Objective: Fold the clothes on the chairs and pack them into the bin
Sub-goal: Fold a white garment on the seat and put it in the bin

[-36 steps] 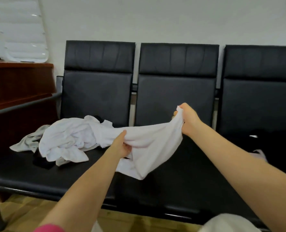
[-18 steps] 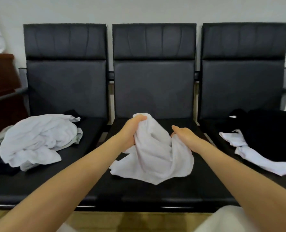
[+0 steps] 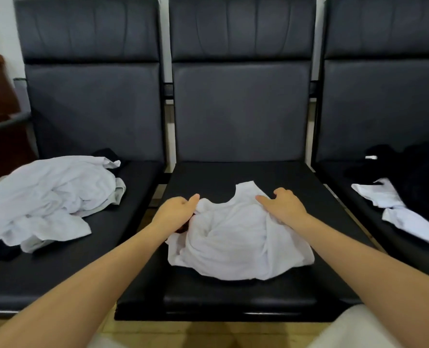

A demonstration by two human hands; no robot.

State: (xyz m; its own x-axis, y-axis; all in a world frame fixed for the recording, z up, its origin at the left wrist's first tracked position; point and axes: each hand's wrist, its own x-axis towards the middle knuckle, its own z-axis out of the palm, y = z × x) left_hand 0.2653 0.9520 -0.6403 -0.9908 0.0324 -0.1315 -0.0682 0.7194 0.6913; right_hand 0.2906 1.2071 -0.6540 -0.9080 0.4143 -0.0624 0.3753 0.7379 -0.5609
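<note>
- Crumpled white cotton garment [image 3: 238, 237] is laid on the middle black padded chair seat [image 3: 233, 292].
- Its upper edge is pinched by left hand [image 3: 175, 213] and right hand [image 3: 283, 205] (fingers curled).

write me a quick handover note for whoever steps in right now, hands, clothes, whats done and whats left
Left hand: gripping the left upper edge of the white shirt.
Right hand: fingers curled on the shirt's right upper edge, by the neckline.
The shirt lies crumpled on the middle seat, not yet spread flat or folded.
Left seat: pile of white clothes with dark items partly under it.
Right seat: black garment lying over a white garment.
No bin in view.
Done: one shirt set on the middle seat.
Left: flatten and fold it, fold both piles, pack everything.
</note>
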